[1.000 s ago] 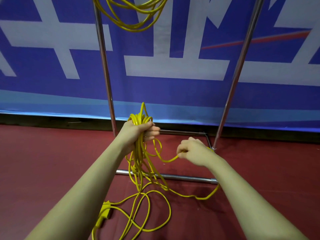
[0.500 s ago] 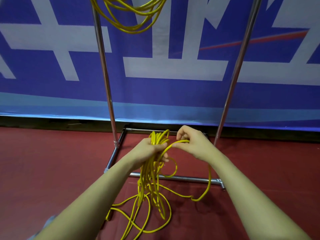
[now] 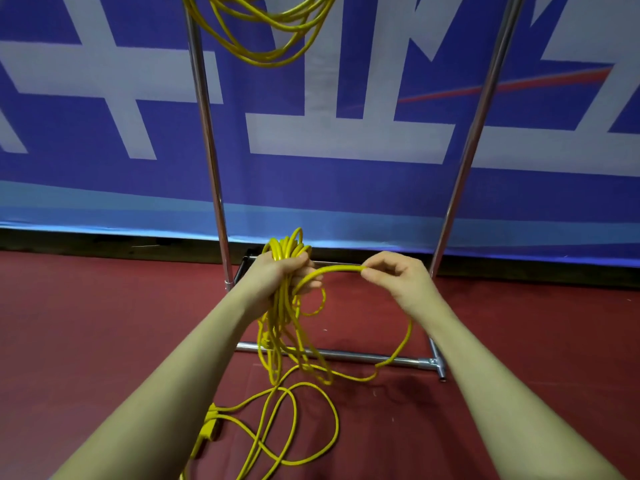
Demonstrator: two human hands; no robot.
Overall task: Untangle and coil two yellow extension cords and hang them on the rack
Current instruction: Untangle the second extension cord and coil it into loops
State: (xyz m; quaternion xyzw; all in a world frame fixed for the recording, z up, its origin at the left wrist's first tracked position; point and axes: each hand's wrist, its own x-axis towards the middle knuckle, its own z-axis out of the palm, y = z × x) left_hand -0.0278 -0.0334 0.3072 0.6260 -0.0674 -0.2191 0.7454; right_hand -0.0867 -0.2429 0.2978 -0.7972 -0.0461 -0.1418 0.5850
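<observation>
My left hand (image 3: 277, 275) is closed around a bundle of loops of a yellow extension cord (image 3: 282, 327), which hang down below my fist. My right hand (image 3: 394, 277) pinches one strand of the same cord, arching between both hands. The rest of that cord lies in loose loops on the red floor, with its yellow socket block (image 3: 207, 427) at the lower left. A second yellow cord (image 3: 266, 36), coiled, hangs from the top of the metal rack (image 3: 207, 140); the rack's top bar is out of frame.
The rack's two chrome uprights rise left and right of my hands, and its base bars (image 3: 346, 356) lie on the red carpet right under the hanging loops. A blue and white banner (image 3: 346, 140) covers the wall behind.
My right hand brought a strand up to my left fist, then drew away to the right, so a new arc of cord spans between the hands. More slack has risen off the floor.
</observation>
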